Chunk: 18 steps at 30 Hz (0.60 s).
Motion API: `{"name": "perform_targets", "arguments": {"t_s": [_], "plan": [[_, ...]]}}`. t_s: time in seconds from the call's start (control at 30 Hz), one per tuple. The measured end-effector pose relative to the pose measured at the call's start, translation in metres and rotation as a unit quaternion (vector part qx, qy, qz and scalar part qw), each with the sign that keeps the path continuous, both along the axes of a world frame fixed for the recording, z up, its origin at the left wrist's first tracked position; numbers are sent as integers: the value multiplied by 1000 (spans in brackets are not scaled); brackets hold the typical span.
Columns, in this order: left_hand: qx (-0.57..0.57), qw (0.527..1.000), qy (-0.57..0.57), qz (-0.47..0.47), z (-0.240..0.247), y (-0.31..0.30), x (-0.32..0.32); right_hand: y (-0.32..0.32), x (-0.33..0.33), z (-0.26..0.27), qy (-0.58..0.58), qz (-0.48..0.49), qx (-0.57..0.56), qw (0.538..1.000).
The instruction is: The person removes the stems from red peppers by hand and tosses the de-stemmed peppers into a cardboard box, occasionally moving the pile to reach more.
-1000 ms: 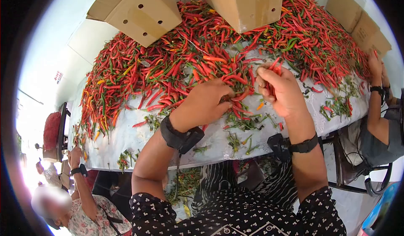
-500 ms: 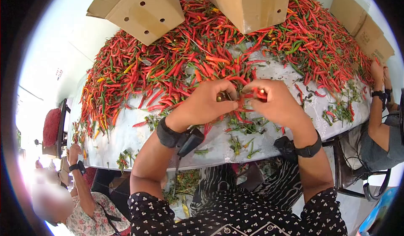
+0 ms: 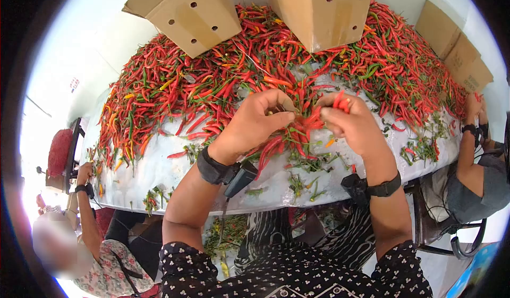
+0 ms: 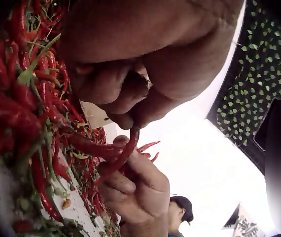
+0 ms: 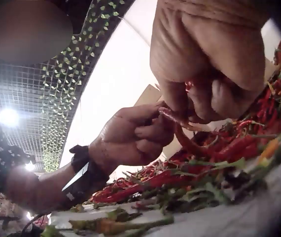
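Over the middle of the table my left hand (image 3: 249,120) pinches the end of a red chili pepper (image 4: 130,148) between thumb and forefinger, seen closely in the left wrist view. Facing it, my right hand (image 3: 353,122) grips several red chilies (image 3: 341,102), whose ends poke out above its curled fingers. The right wrist view has both hands close together, with a chili (image 5: 172,116) spanning the small gap between them. Beneath the hands lie loose red chilies (image 3: 271,152) and plucked green stems (image 3: 313,162).
A broad heap of red chilies (image 3: 175,85) covers the table's far side. Two cardboard boxes (image 3: 196,24) and a further carton (image 3: 462,59) stand around it. Small piles of green stems (image 3: 422,146) lie near the table edge (image 3: 212,211). Other people work at left and right.
The hands were apart a second ago, came together over the chilies, and now stand slightly apart again. The left hand now pinches a chili's end; the right hand keeps its bunch.
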State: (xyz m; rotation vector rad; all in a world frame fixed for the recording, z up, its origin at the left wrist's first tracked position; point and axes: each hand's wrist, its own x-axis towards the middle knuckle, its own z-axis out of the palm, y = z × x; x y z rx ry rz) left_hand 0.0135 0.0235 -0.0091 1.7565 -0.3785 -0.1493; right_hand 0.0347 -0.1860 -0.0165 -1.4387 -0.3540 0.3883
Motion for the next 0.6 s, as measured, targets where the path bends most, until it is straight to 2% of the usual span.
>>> {"name": "perform_targets", "arguments": {"t_s": [0.03,0.07,0.13,0.23,0.3,0.37,0.47,0.6], "plan": [[35,999,-22,15,0,0,0,-4,5,3,-3,2,-3,1000],[71,996,-43,30,0,0,0,-6,9,6,37,15,63,997],[48,995,-83,33,-4,-3,0,-8,13,9,95,30,160,982],[45,986,-149,56,-10,-7,0,-5,18,1,108,62,206,971],[63,980,-173,76,-9,-7,0,-4,17,-3,128,65,215,966],[140,962,-230,47,-2,-6,-1,-3,17,-8,147,66,224,961],[165,955,-243,29,-4,-6,-2,-2,15,-12,182,50,251,949],[160,943,-288,51,-5,-9,-3,7,9,-12,171,60,215,960]]}}
